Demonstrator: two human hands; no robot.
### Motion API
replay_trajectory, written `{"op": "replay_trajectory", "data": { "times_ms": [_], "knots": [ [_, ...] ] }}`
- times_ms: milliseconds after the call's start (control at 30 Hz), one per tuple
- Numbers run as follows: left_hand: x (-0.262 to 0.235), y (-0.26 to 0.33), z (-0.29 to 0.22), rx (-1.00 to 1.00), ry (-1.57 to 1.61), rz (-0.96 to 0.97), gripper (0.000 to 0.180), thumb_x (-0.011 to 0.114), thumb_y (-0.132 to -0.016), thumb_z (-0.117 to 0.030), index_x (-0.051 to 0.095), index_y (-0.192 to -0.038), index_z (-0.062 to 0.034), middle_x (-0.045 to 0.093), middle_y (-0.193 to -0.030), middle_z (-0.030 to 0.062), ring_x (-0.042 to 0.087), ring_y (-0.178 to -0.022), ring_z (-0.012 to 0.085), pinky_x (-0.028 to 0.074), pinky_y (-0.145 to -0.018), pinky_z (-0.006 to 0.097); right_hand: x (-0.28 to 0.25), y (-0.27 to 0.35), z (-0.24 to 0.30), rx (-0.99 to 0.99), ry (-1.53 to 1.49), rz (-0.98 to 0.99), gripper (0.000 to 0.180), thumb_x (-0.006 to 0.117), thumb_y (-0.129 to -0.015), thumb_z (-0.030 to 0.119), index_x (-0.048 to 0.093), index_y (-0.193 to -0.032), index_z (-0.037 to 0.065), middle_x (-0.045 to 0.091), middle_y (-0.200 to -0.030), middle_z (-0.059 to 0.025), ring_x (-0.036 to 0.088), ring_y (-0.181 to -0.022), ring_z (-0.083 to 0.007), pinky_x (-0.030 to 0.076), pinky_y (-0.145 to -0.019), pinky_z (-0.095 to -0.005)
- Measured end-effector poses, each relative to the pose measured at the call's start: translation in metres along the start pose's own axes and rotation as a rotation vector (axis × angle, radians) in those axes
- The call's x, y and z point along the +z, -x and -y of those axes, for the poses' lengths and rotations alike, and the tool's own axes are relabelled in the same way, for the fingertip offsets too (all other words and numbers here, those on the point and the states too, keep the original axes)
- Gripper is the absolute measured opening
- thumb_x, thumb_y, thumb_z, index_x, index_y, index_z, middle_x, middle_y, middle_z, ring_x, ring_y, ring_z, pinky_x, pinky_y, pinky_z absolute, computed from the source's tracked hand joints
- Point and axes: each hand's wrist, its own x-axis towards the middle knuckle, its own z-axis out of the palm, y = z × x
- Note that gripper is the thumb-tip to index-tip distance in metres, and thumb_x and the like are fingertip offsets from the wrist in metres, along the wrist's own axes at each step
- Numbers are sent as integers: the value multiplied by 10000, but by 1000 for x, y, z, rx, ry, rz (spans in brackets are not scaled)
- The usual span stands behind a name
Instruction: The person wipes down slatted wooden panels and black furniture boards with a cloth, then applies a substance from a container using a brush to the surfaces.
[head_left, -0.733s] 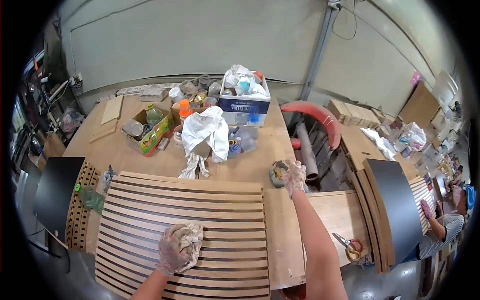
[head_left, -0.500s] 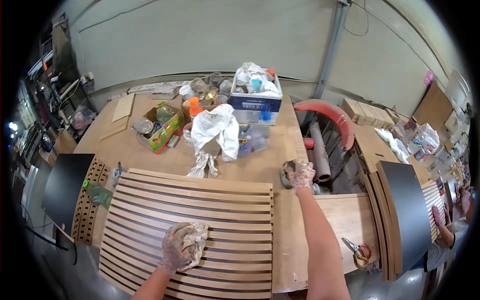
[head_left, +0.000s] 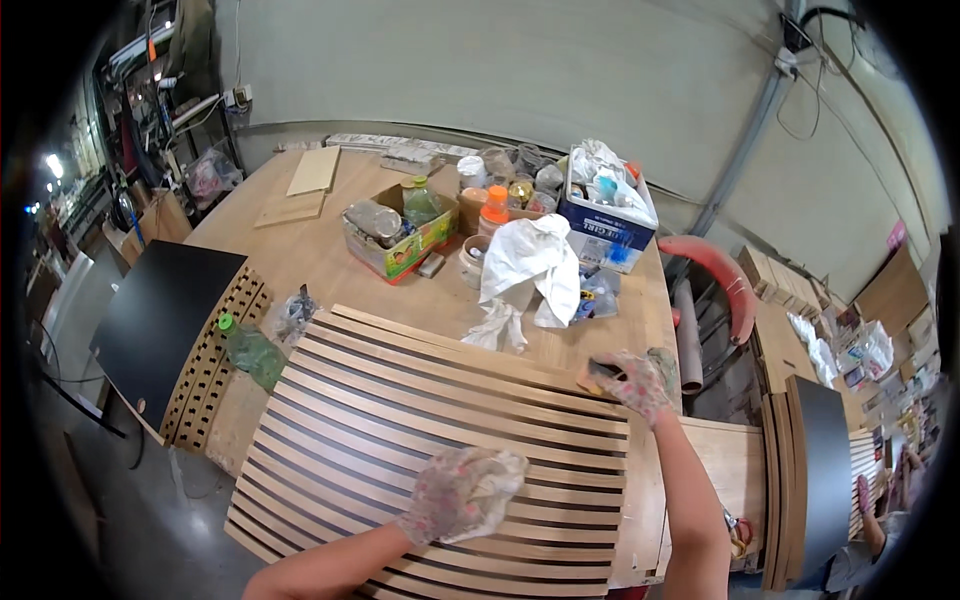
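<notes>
A: Head view: where did the slatted panel (head_left: 420, 425) lie?
B: Along the table's (head_left: 430, 310) near edge. Your left hand (head_left: 445, 497) covered a crumpled cloth (head_left: 497, 483) there; finger closure couldn't be told. Your right hand's (head_left: 638, 385) fingers pinched a small dark block (head_left: 600, 372) near the panel's far right corner.
A: Step?
B: Probably surface-rubbing; next called for even pressure.

I log: blue-and-white carton (head_left: 605, 238), far on the bench (head_left: 300, 262); curved red tube (head_left: 728, 280), right; pale board (head_left: 314, 170), far left.

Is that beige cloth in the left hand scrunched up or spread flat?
Scrunched up: the crumpled beige cloth bunches in folds at the left hand, on the slatted light-brown wooden panel.
</notes>
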Motion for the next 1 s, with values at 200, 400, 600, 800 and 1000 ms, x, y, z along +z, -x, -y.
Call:
{"op": "replay_trajectory", "data": {
  "times_ms": [200,400,600,800,1000],
  "knots": [
    [5,2,6,97,80,22,386,702,-713,-256,653,-1091,-195,618,-1085,30,601,-938,223,480,-777,375,64,-56,71,-122,-48,46,358,709,-802,296,677,-1094,92,676,-1061,-137,644,-995,-287,503,-893,-381],
    [-22,6,6,40,131,4,342,661,-748,-223,629,-1067,-104,607,-1048,101,594,-936,275,474,-786,410,160,-160,243,-265,-166,217,367,654,-811,282,675,-1125,92,676,-1068,-156,656,-979,-287,503,-878,-371],
    [9,5,50,118,319,331,279,665,-732,-186,619,-988,-88,593,-1054,139,577,-956,316,465,-785,434,236,-225,323,-435,-339,142,313,644,-828,277,682,-1061,70,665,-1039,-157,622,-1012,-300,483,-885,-378],
    [-3,10,16,54,250,189,299,666,-735,-204,614,-1010,-100,582,-1075,142,580,-960,311,459,-787,431,190,-194,274,-396,-299,258,321,611,-852,278,665,-1102,83,656,-1083,-158,607,-1029,-324,466,-911,-391],
    [-5,9,12,10,60,166,463,679,-750,-278,568,-1181,-152,580,-1195,70,588,-1024,241,454,-817,392,65,-82,116,-112,-111,212,378,671,-827,338,664,-1124,105,663,-1087,-129,607,-1070,-277,444,-974,-369]
  ]
}}
